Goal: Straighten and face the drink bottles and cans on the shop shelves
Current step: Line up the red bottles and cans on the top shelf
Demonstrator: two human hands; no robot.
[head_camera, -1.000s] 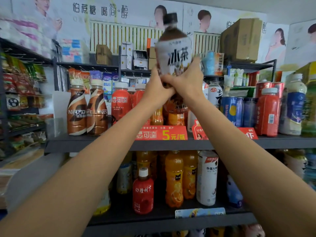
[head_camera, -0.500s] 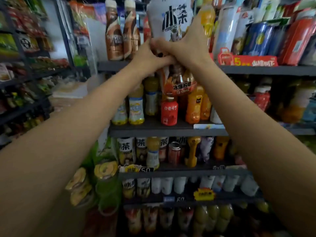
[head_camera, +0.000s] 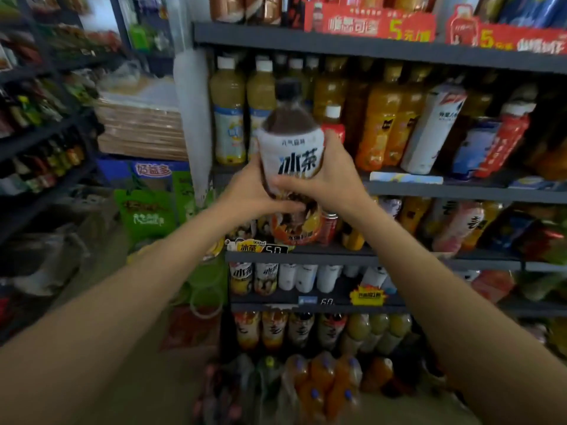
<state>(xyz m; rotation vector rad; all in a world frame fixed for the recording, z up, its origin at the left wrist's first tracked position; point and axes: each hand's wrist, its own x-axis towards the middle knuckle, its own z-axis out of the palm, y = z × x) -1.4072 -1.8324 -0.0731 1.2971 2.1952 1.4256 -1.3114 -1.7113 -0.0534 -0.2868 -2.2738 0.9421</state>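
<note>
The bottle (head_camera: 290, 139), black-capped with a white label reading 冰茶, is upright in front of the shelves (head_camera: 429, 188). The left hand (head_camera: 254, 191) and right hand (head_camera: 325, 176) both curl around its lower half. Two pale yellow bottles (head_camera: 228, 118) with white caps stand behind it. Red tags (head_camera: 371, 24) above read 5元. A lower tag (head_camera: 257, 248) reads 冰茶, 900ml.

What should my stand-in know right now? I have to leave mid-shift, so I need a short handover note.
Left hand: grips the iced tea bottle low on its left side.
Right hand: grips its right side.
Bottle: upright, label facing you, held in front of the shelves, not standing on any.
Matching iced tea bottles stand low on the left; a 冰茶 price tag hangs above them.
Done: bottle picked up.
Left: shelve it label out, probably with its kind, then face the rest.
</note>
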